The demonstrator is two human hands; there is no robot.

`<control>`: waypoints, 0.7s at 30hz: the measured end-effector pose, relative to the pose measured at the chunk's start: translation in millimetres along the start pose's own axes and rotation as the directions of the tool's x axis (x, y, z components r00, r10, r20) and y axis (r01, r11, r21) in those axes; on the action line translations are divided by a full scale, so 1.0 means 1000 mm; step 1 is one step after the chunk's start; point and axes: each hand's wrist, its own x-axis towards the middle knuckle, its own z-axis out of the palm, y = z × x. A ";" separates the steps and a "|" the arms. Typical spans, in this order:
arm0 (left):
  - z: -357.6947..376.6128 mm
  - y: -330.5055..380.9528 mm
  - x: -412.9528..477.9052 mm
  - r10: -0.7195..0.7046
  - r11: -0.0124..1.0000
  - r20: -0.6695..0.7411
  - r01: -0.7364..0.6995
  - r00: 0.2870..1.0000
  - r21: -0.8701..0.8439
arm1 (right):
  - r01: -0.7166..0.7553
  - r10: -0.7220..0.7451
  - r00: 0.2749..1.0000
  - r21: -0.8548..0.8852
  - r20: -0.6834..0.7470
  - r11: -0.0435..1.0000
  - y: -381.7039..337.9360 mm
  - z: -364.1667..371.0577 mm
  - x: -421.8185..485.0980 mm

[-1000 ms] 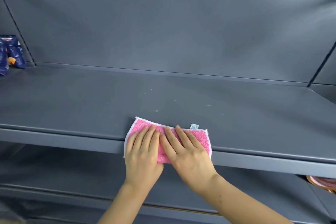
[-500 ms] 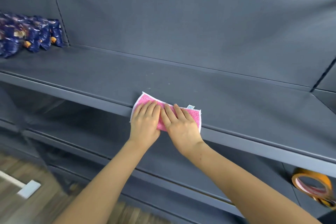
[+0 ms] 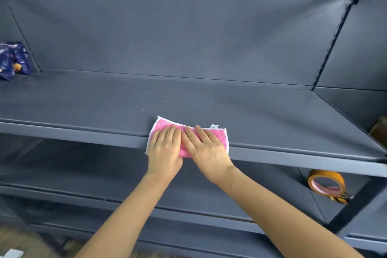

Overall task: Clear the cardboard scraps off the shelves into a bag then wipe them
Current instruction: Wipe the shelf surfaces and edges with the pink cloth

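A pink cloth point(image 3: 218, 137) with a white hem lies folded over the front lip of the grey middle shelf point(image 3: 100, 107). My left hand point(image 3: 165, 150) presses flat on its left half and my right hand point(image 3: 208, 150) presses flat on its right half, fingers together and pointing toward the back panel. The two hands touch side by side and cover most of the cloth. A few tiny pale specks point(image 3: 144, 109) dot the shelf just left of the cloth. No bag is in view.
Blue snack packets point(image 3: 12, 59) sit at the far left of the same shelf. A roll of orange tape point(image 3: 326, 184) rests on the lower shelf at right. Something brown like cardboard point(image 3: 380, 130) shows at the right edge. Another grey shelf point(image 3: 83, 170) runs below.
Both hands have stayed pressed on the cloth and slid it slightly right along the shelf's front edge. My head swung left, then back, bringing the tape roll into view.
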 end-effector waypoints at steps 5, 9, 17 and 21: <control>0.004 0.019 0.003 0.013 1.000 0.005 -0.013 1.000 -0.024 | 0.012 -0.013 0.999 -0.009 -0.039 1.000 0.016 -0.002 -0.013; 0.011 0.038 0.006 0.036 0.999 -0.027 -0.037 0.999 -0.022 | 0.010 -0.013 0.999 -0.049 -0.043 0.999 0.033 -0.004 -0.028; 0.016 0.070 0.011 0.042 0.999 -0.007 -0.043 0.999 -0.027 | 0.016 -0.024 0.995 -0.086 -0.097 0.996 0.057 -0.004 -0.047; 0.020 0.080 0.013 0.059 0.998 -0.009 -0.059 0.998 -0.035 | 0.018 -0.029 0.993 -0.095 -0.114 0.995 0.065 -0.005 -0.054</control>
